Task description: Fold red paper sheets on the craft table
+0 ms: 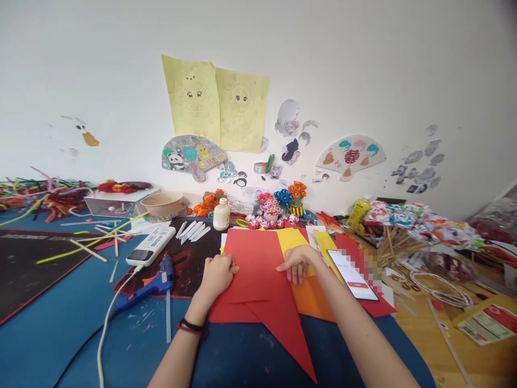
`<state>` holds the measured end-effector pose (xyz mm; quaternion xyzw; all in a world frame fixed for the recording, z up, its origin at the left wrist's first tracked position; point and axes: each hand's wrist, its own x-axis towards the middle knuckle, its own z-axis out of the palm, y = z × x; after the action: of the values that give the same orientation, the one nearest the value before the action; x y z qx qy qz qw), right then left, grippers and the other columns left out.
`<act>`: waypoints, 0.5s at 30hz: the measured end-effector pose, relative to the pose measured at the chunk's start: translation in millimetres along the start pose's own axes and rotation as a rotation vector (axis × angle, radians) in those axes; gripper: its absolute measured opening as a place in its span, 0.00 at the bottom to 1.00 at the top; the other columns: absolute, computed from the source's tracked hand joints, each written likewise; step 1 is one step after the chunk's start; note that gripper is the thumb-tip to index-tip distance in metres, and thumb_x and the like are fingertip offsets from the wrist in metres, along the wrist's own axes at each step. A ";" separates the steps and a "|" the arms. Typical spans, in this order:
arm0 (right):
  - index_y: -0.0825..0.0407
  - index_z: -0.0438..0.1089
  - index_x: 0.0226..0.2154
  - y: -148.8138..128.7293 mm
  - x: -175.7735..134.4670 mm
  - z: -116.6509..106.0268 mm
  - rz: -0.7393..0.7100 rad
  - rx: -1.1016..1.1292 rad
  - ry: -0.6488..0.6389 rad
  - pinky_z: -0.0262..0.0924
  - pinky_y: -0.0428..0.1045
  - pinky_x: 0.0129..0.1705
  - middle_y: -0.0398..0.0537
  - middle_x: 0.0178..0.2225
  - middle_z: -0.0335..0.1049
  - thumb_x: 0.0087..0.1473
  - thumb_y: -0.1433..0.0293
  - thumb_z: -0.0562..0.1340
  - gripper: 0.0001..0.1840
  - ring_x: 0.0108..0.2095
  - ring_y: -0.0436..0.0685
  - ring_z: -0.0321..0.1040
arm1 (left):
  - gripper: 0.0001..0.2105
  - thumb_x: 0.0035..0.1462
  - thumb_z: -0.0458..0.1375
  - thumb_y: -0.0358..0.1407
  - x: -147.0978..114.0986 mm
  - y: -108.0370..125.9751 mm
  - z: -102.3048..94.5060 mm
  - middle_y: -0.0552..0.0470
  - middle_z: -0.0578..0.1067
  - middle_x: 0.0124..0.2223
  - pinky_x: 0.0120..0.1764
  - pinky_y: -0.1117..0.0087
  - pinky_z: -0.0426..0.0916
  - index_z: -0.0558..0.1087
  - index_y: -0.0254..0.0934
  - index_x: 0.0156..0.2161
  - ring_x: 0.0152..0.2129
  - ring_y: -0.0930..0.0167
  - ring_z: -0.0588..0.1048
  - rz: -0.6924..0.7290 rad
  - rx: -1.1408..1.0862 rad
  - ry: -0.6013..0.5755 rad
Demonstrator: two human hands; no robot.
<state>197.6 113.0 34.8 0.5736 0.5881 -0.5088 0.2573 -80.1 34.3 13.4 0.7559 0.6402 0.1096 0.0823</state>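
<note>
The red sheet (252, 264) lies over other coloured paper (313, 302) on the tabletop (422, 328). My left hand (218, 275) grips its left edge, my right hand (299, 262) its right. Beyond that sheet's left side sits a glue gun (145, 293); beyond its right, a phone (352, 276).

Readable: a red double-happiness sign (囍) (352, 157) on the pale fan (333, 153), right of centre. Too blurred or small to read: pale letters (32, 236) across the dark mat (40, 269) at far left, print on the white power strip (151, 245) left of centre, the label on the cream bottle (221, 214) near the middle, characters on the phone (355, 277) right of centre, and print on the packet (488, 323) at lower right.
</note>
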 end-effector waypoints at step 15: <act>0.57 0.76 0.26 41.7 -7.7 11.7 -0.159 0.193 0.198 0.59 0.42 0.19 0.54 0.26 0.77 0.42 0.43 0.65 0.31 0.19 0.50 0.71 | 0.07 0.58 0.57 0.38 -13.3 13.6 -10.5 0.47 0.73 0.47 0.50 0.62 0.53 0.71 0.42 0.42 0.49 0.62 0.66 0.159 -0.038 0.095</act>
<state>235.0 92.0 24.9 0.5947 0.6023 -0.5229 0.1008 -72.1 18.8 26.3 0.7965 0.5793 0.1637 0.0574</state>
